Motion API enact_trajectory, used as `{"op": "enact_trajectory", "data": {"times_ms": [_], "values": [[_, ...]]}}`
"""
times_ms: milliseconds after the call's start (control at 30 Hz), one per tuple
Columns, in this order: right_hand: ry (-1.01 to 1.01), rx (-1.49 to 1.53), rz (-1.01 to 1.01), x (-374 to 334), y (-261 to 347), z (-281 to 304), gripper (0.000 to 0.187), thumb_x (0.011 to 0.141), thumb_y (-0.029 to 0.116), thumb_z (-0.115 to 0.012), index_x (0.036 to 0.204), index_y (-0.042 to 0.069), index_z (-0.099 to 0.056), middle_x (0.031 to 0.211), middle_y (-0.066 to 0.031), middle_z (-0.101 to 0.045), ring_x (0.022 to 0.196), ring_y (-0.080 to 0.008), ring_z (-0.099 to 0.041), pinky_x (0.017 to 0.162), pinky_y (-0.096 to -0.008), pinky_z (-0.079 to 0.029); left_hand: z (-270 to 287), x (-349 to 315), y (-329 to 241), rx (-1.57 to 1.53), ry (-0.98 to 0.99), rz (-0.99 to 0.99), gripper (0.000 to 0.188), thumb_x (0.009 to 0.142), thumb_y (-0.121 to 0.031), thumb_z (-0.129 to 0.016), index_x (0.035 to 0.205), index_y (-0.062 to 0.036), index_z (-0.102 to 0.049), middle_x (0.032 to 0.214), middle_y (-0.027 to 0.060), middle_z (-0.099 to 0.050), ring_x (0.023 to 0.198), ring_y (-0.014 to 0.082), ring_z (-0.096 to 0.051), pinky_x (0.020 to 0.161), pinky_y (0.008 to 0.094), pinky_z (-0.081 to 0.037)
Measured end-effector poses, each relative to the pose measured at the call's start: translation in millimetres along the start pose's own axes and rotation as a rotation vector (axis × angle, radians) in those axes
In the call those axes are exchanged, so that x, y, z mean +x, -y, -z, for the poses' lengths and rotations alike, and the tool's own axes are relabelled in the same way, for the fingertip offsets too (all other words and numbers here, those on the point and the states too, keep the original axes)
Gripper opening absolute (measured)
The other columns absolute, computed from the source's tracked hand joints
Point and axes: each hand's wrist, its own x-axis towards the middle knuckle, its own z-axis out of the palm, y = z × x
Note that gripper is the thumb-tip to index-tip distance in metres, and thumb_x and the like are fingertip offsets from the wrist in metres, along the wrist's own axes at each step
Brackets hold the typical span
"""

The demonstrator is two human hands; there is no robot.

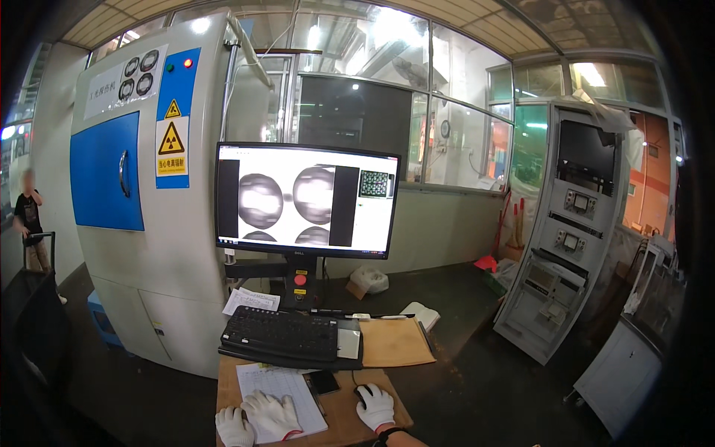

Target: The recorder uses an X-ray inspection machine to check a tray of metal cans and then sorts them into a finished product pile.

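My right hand [375, 407], in a white knit glove with a dark band at the wrist, rests over a computer mouse [363, 390], most of it hidden under the palm. At the desk's lower left lies my left hand [234, 427], also in a white glove, its fingers extended beside the papers; its wrist is not visible. Close by it, a white glove [272, 414] with a red hem lies on a printed sheet [304, 406], with no arm showing from it. Behind the hands stand a black keyboard [281, 333] and a monitor [305, 200] showing grey round shapes.
A brown folder [397, 342] lies right of the keyboard, and a dark flat device [323, 382] near the sheet. A red button [300, 281] sits below the monitor. A large cabinet [179, 298] with a blue door stands left; an equipment rack [562, 246] stands right. Another person [31, 216] is far left.
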Motion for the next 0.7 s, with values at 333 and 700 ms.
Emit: {"op": "enact_trajectory", "data": {"times_ms": [333, 700], "values": [[-0.050, -0.019, 0.036, -1.5, 0.7, 0.1, 0.048, 0.085, 0.031, -0.068, 0.132, 0.024, -0.064, 0.136, -0.0130, -0.060, 0.106, -0.0390, -0.061, 0.091, -0.0533, -0.050, -5.3, -2.0, 2.4, 0.020, -0.029, -0.012, 0.030, 0.081, -0.016, -0.067, 0.110, -0.0074, -0.069, 0.114, 0.0173, -0.068, 0.111, 0.0390, -0.062, 0.100, 0.0515, -0.048], [-0.067, -0.021, 0.048, 0.8, 3.0, 3.1, 0.047, 0.083, 0.031, -0.068, 0.129, 0.023, -0.066, 0.134, -0.0141, -0.061, 0.103, -0.0405, -0.062, 0.090, -0.0545, -0.050, -7.6, -0.4, 1.6, 0.022, -0.033, -0.002, 0.019, 0.082, -0.015, -0.066, 0.100, -0.0087, -0.069, 0.106, 0.0143, -0.069, 0.107, 0.0364, -0.063, 0.097, 0.0508, -0.049]]}}
